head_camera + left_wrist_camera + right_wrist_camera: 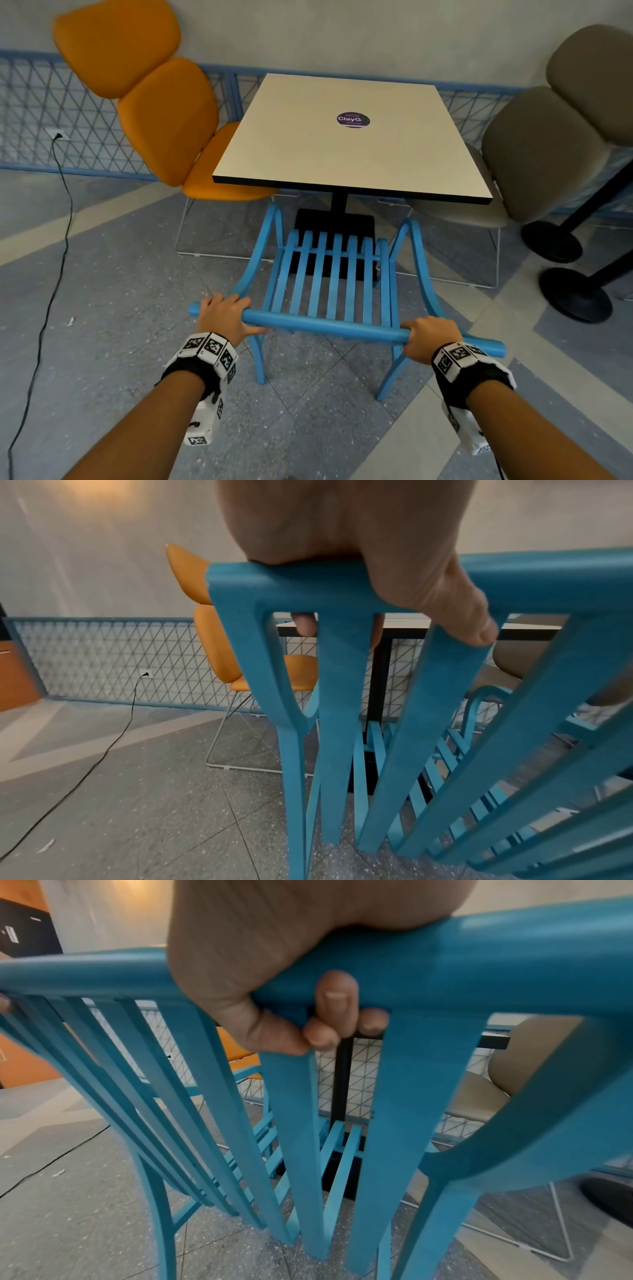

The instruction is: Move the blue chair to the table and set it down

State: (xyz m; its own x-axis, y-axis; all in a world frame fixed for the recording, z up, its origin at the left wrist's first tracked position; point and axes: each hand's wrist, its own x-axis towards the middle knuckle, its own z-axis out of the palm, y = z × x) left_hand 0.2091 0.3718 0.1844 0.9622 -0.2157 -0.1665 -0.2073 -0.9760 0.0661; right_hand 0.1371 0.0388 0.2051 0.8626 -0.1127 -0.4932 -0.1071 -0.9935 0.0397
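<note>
Holding the top rail of the blue chair [329,274] with both hands, the person stands behind it, facing the table. The left hand [224,317] grips the rail near its left end, and the right hand [430,337] grips it near its right end. On each hand the fingers [337,999] are curled over the rail and the thumb presses from the near side, so both hands are closed around it.

The chair is just in front of the tabletop [346,137], its seat pointing under the near edge, between an orange chair [164,113] and a grey chair [548,147]. I cannot tell if all four legs touch the floor [120,291].

To finish well, I think the person should keep the rail level, lower the chair slowly so that the legs meet the floor together, and watch the black table base [334,222] in front. Only then should the hands let go.
</note>
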